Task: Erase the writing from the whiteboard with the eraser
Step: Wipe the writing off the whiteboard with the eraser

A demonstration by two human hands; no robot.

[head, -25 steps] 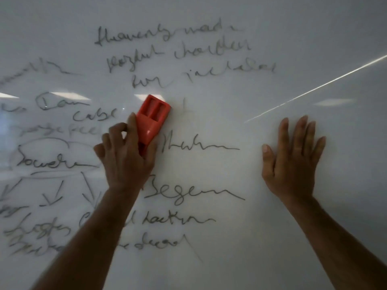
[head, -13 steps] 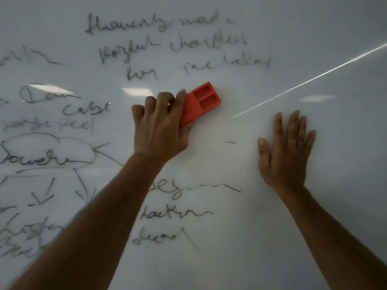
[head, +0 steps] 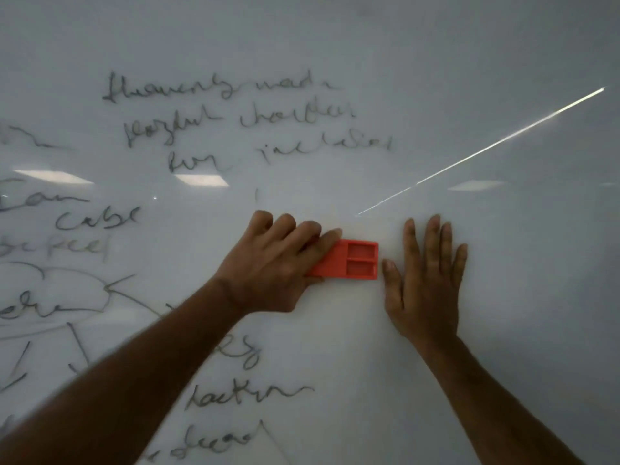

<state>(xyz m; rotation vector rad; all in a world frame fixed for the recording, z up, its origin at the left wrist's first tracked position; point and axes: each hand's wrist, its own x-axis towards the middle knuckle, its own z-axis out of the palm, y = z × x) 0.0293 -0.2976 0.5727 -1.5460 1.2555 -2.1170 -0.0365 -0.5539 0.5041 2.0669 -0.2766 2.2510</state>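
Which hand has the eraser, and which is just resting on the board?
The left hand grips the red eraser, fingers curled over it. The right hand holds nothing: it lies flat, fingers spread, on the whiteboard.

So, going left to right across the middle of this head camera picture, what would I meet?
Scribbled writing → left hand, gripping → red eraser → right hand, flat on the whiteboard.

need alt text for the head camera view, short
A person's left hand presses a red eraser against a whiteboard, while the right hand rests flat on the board just beside it. Handwritten black writing remains above, left and below the hands.
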